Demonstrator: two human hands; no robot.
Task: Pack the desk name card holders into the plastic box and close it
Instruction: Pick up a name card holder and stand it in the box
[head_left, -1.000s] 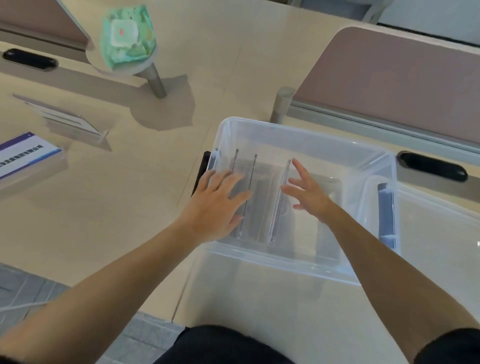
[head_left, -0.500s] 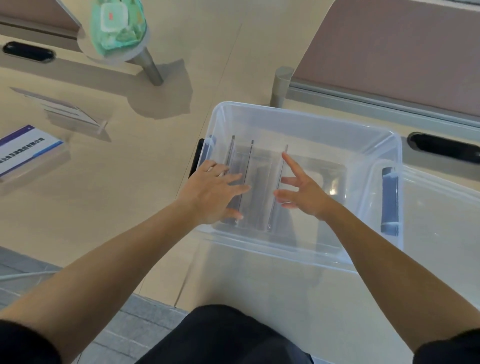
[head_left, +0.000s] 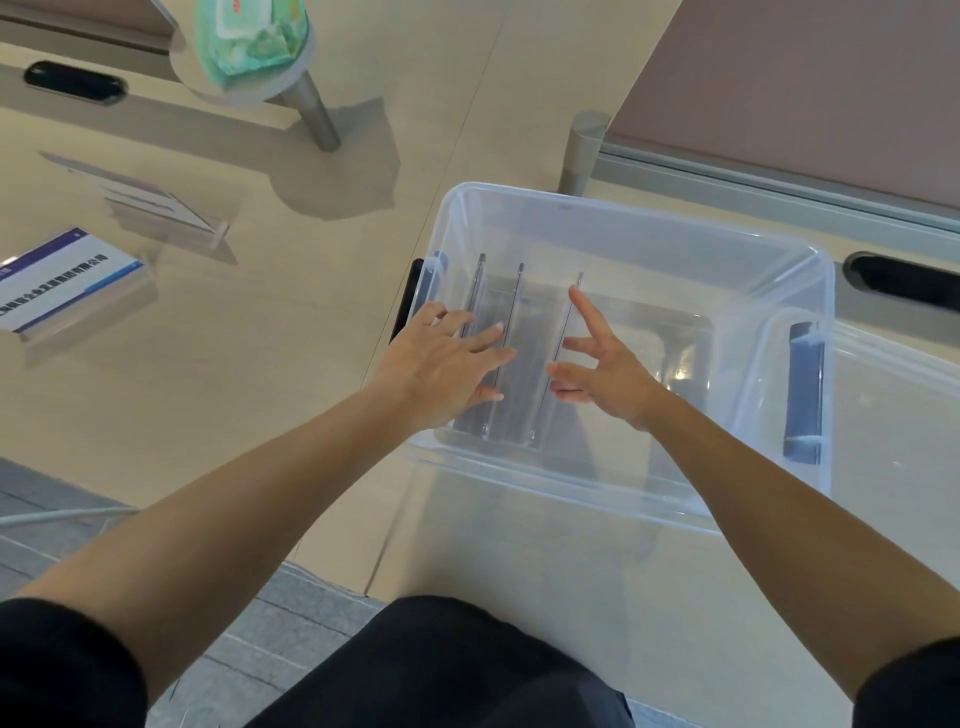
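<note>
Near the desk's front edge sits the box (head_left: 639, 208), open, with three holders (head_left: 514, 299) standing on edge side by side toward its left wall. The left grip (head_left: 441, 364) lies flat over the first two with its fingers straight, grasping nothing. The right grip (head_left: 608, 382) is released too, its fingers spread and its index along the third holder's top edge.

I judge the step to be squaring up what is already packed. Two remain out on the desk to the left: a clear holder (head_left: 156, 205) and, nearer the front edge, a carded holder (head_left: 62, 283). As I read it, the next move calls for one grip to lift out, reach left for one of these, take it by its thin edges and slot it beside the third. What looks like the lid (head_left: 893, 426) lies just right of the box, so closing comes last.

Against half a second ago little differs: both grips stay on the same holders, and the two on the desk have not moved.
</note>
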